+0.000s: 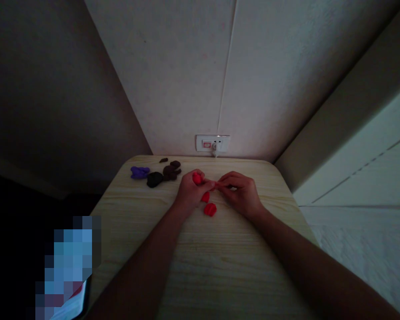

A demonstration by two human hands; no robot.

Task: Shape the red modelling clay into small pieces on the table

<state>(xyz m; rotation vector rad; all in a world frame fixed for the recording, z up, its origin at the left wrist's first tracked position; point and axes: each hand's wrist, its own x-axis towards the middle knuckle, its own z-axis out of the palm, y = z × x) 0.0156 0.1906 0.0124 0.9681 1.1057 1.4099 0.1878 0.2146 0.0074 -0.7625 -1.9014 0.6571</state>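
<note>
My left hand [189,191] is closed around a lump of red clay [197,178] held above a light wooden table [220,266]. My right hand [240,190] pinches a thin strand of the same red clay between its fingertips, close to the left hand. Two more red clay pieces lie on the table below my hands, a small one [205,197] and a larger one [210,209].
At the table's far left lie a purple clay piece [139,172], a black lump [154,179] and several dark brown pieces [171,171]. A wall socket [212,143] with a plug sits just behind the table. A lit screen [66,266] is at lower left.
</note>
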